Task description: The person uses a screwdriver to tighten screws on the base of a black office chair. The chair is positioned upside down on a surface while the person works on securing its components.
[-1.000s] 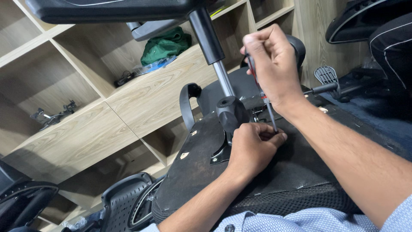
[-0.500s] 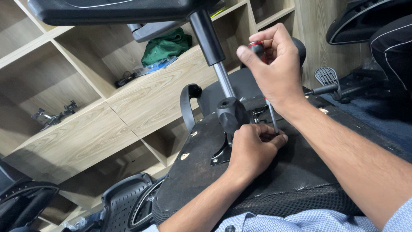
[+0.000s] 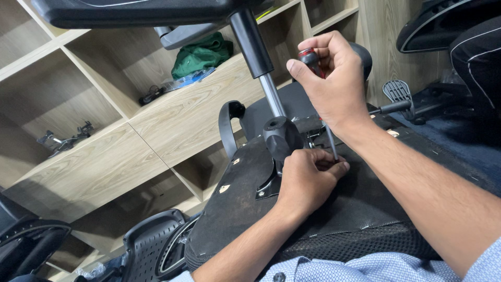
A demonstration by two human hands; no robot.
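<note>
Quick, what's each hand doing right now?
Left hand: closed, fingertips pinched at the screwdriver's tip on the chair seat underside.
Right hand: closed around the screwdriver handle, holding it upright.

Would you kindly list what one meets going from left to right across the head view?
Metal parts on the left shelf → green cloth → gas-lift column → left hand steadying the screwdriver tip → right hand gripping the screwdriver → ribbed black lever paddle.

One head-worn camera looks steeply down, close over an upturned chair seat (image 3: pixel 292 219).
</note>
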